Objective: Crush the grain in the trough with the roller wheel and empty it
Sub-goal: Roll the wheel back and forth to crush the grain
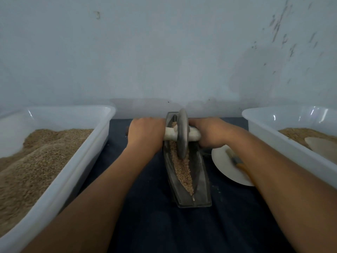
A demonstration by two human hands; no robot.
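Trough (198, 187): narrow, boat-shaped, dark metal, on a dark cloth (145, 207) at table centre, between two white tubs. Long axis runs away from the person toward the wall, near end pointing back at the person and skewed slightly right. Grain (182, 172) lies in a strip along the groove, thickest toward the near end; it looks coarse, so crushing is judged incomplete.

Roller wheel (182, 133): grey disc standing on edge in the groove, in the far half of the trough, plane in line with the trough's long axis. Its pale axle handle (169, 134) lies crosswise.

Left hand (145, 132) is curled round the left end of the handle; right hand (209, 132) is curled round the right end. Both wrap it from above.

Step in hand: crushing stroke, wheel at the far part of its travel. Next move, as judged: draw the wheel toward the near end with even downward load on both sides, keeping the disc upright in the groove. Emptying not yet begun.

Outward: left tub (60, 172) heaped with grain; right tub (269, 136) holds less. White plate (224, 161) with a brush (235, 159) lies just right of the trough.
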